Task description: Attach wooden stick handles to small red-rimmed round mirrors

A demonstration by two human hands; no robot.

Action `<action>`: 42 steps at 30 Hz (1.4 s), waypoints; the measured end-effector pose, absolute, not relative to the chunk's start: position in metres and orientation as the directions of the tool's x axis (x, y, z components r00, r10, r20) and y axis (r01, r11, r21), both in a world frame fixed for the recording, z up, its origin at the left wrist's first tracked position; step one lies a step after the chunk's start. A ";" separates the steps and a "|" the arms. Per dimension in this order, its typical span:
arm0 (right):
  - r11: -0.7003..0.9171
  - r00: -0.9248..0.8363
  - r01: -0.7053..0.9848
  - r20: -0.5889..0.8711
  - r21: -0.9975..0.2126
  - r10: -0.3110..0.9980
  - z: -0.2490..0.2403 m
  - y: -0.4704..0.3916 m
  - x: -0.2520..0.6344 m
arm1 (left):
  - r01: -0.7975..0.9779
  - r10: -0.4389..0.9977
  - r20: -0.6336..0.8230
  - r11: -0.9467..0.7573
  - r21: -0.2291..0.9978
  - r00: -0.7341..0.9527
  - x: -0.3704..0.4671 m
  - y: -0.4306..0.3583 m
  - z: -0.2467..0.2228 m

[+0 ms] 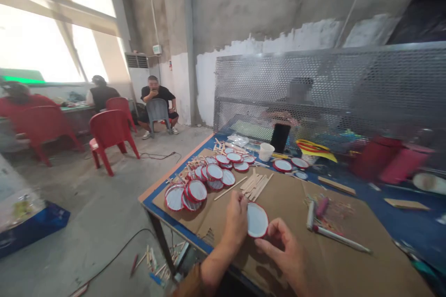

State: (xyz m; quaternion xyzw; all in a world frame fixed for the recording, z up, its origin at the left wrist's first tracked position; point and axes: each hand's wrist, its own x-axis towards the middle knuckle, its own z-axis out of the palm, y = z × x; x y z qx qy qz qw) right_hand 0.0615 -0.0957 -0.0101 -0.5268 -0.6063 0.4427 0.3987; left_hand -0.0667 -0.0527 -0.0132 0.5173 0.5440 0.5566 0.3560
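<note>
One red-rimmed disc (257,221): your left hand (237,218), pointing forward, and right hand (284,246), curling, are pinching its edges; white face facing upward, longer outline running away from you.

I'm standing in what looks like a small workshop for handwork. The wall (244,4) is raw grey plaster, only roughly whitened lower down, and the floor (104,204) is bare concrete, with loose sticks (153,260) scattered below the worktop's (404,225) near left corner. Cardboard (334,264) covers much of that blue top; red-rimmed discs (197,190) pile up towards its left edge, many alike. A perforated metal screen (251,83) stands along the far edge. Red plastic chairs (109,130) dot the room, and people sit at another table (78,108) beneath the big windows (28,41).
</note>
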 end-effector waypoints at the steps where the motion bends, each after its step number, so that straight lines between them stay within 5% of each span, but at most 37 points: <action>1: 0.071 -0.118 0.293 0.037 -0.953 0.992 -0.011 -0.097 0.059 | 0.176 0.955 0.193 -0.156 0.972 -0.224 -0.067 -0.052 -0.014; 6: 0.069 -0.021 0.291 0.066 -0.954 0.998 -0.006 -0.100 0.048 | 0.166 0.953 0.204 -0.169 0.972 -0.225 -0.071 -0.050 -0.014; 11: -0.011 -0.027 0.051 -0.013 -0.999 1.000 0.005 -0.101 0.044 | 0.055 0.967 0.199 -0.193 0.980 -0.160 -0.077 -0.048 -0.010; 22: -0.031 -0.025 -0.184 -0.027 -0.982 0.999 0.012 -0.093 0.054 | -0.558 0.997 0.010 0.037 0.829 0.081 -0.077 -0.058 0.007; 32: -0.046 -0.006 -0.119 -0.046 -0.992 0.999 0.007 -0.091 0.057 | -0.547 0.989 -0.037 0.111 0.830 0.145 -0.077 -0.055 0.004; 42: -0.092 -0.011 0.027 -0.092 -0.995 0.996 -0.005 -0.086 0.063 | -0.373 1.000 0.006 -0.010 0.928 -0.012 -0.075 -0.049 -0.015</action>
